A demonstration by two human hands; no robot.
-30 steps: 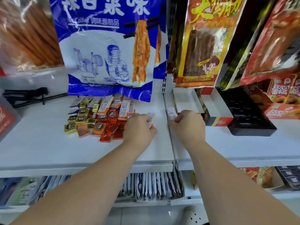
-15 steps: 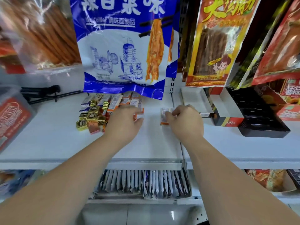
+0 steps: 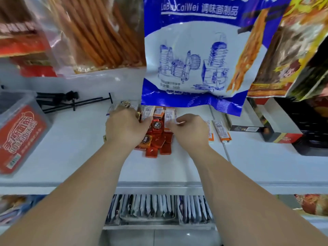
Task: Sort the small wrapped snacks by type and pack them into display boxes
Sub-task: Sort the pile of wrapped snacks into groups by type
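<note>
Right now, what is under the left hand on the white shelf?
The left hand covers part of the pile of small wrapped snacks. Gold-wrapped pieces peek out at its edges; whatever lies beneath the palm is hidden.

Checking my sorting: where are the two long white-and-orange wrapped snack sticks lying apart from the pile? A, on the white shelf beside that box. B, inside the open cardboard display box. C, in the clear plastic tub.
A: both white-and-orange snack sticks lie on the white shelf, left of the open cardboard display box.

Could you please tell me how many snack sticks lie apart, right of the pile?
2 snack sticks: one beside the right hand, one further right, toward the display box; the hand may hide others.
</note>
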